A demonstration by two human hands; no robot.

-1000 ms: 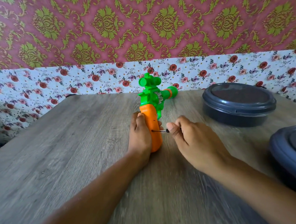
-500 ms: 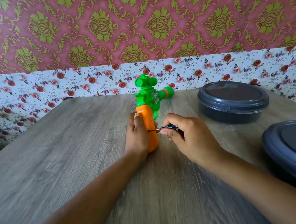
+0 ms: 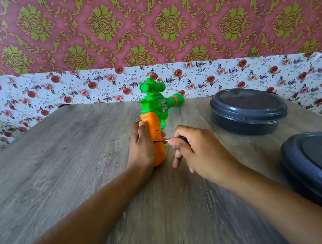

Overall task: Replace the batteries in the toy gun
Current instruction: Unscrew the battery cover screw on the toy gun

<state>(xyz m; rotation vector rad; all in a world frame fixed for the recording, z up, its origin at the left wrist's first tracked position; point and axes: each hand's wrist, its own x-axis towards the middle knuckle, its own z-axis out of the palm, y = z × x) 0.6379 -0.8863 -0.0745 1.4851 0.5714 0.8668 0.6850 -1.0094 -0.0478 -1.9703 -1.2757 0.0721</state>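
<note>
Wooden table [image 3: 64,165], left hand [image 3: 142,147] gripping toy gun [image 3: 155,122], right hand [image 3: 197,151] pinching screwdriver [image 3: 165,140]

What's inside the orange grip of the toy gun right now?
Cannot be seen: the orange grip is closed. The left hand holds it while the right hand presses a screwdriver tip into its side.

Single head-worn wide-angle view, forward and down over the table [image 3: 64,165], close above both forearms.
</note>
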